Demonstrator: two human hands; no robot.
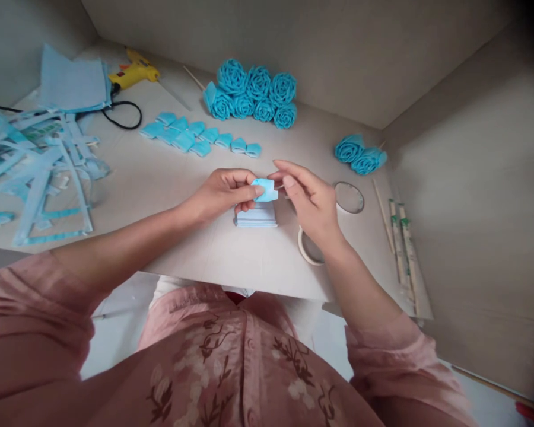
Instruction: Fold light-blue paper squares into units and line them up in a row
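A small folded light-blue petal [267, 190] of cloth-like material is pinched between the thumb and fingers of my left hand [226, 191]. Close by on its right is my right hand [309, 198], fingers bent and thumb drawn in near the petal's edge. Something thin and pale shows at those fingertips, too small to name. Below the petal, a little stack of pale-blue pieces [256, 218] lies on the table, partly covered by my left hand. One tape roll [308, 252] is partly hidden under my right wrist; another ring-shaped roll [349, 197] lies further right.
Folded petals [184, 140] lie in rows behind my hands, with blue fabric roses [258, 83] beyond them. Two more roses [360, 155] and wrapped sticks [403, 237] are at right. Cut strips [44, 172], a sheet pile [73, 80] and a yellow glue gun [137, 71] occupy the left.
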